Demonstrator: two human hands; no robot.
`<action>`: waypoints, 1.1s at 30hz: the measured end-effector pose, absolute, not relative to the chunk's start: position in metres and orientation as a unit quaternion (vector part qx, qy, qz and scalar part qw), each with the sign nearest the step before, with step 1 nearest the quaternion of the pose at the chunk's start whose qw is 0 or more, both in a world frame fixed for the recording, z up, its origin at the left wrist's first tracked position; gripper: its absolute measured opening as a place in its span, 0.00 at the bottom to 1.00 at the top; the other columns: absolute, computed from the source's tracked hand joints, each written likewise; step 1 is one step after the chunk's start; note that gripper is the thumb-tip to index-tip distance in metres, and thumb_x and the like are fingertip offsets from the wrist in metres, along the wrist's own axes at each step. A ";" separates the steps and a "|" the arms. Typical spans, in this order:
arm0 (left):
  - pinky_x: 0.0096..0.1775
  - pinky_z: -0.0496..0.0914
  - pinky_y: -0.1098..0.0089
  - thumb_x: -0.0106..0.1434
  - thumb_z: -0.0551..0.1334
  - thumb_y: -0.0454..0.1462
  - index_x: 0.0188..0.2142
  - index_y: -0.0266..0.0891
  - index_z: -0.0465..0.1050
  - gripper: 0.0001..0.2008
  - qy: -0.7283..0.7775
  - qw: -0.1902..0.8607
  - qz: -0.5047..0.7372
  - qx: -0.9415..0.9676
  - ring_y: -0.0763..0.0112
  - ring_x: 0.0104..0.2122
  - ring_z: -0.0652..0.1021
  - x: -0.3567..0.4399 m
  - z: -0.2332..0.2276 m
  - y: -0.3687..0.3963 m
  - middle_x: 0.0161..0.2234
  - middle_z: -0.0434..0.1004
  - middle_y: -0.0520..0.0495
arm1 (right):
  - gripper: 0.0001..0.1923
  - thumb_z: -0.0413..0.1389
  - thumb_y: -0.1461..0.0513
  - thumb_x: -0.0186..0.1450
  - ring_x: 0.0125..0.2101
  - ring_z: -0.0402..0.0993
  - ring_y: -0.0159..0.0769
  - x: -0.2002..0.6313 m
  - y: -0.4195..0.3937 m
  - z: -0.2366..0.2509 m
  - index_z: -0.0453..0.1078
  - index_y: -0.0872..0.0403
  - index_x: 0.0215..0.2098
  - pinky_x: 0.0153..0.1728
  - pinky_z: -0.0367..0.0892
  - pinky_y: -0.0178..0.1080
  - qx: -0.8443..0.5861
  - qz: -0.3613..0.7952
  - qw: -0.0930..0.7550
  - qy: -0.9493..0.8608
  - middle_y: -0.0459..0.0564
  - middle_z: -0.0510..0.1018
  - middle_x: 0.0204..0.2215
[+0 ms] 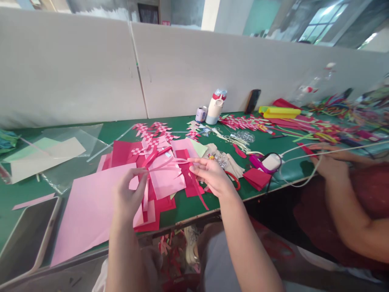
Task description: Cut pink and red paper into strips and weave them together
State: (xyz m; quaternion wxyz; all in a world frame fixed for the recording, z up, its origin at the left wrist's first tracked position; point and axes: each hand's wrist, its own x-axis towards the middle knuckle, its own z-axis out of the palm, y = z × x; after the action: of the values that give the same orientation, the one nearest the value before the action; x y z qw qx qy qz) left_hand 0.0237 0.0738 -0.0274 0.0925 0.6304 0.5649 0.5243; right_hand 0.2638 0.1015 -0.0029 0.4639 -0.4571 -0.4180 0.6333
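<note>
Holding a pink strip [179, 161] crosswise between two pinching hands.
Left hand [133, 187] and right hand [209, 175] grip it; its long axis runs sideways above the worktop [187, 209].

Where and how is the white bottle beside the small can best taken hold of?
Probably around the middle of its body, coming from the front: the white bottle stands upright, its front side exposed, while the small can crowds its left.

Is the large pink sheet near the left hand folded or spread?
Spread: the large pink sheet lies flat on the green table, with no fold visible.
</note>
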 end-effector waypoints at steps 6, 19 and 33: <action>0.46 0.72 0.64 0.60 0.59 0.39 0.36 0.41 0.73 0.06 0.564 0.093 0.503 0.648 0.65 0.41 0.78 0.026 -0.026 0.073 0.37 0.79 0.48 | 0.22 0.68 0.62 0.48 0.20 0.69 0.24 0.260 0.107 -0.002 0.73 0.57 0.41 0.22 0.69 0.29 -0.464 0.622 0.480 -0.409 0.42 0.74 0.21; 0.46 0.71 0.66 0.61 0.60 0.38 0.36 0.41 0.72 0.05 0.540 0.105 0.498 0.671 0.66 0.41 0.78 0.027 -0.025 0.071 0.37 0.78 0.48 | 0.21 0.68 0.62 0.47 0.19 0.69 0.24 0.261 0.120 -0.003 0.73 0.57 0.39 0.20 0.69 0.27 -0.483 0.610 0.487 -0.396 0.42 0.75 0.21; 0.44 0.70 0.67 0.60 0.59 0.36 0.35 0.42 0.72 0.04 0.532 0.112 0.481 0.688 0.67 0.40 0.77 0.037 -0.024 0.072 0.37 0.78 0.48 | 0.18 0.67 0.60 0.51 0.20 0.72 0.26 0.244 0.114 0.002 0.70 0.56 0.38 0.22 0.71 0.29 -0.438 0.629 0.462 -0.446 0.44 0.77 0.22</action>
State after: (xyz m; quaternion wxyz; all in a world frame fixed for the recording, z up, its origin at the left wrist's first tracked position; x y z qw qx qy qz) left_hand 0.0370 0.0722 -0.0241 0.1117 0.6878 0.5319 0.4813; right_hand 0.2441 0.1138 0.0017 0.4620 -0.4377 -0.4462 0.6291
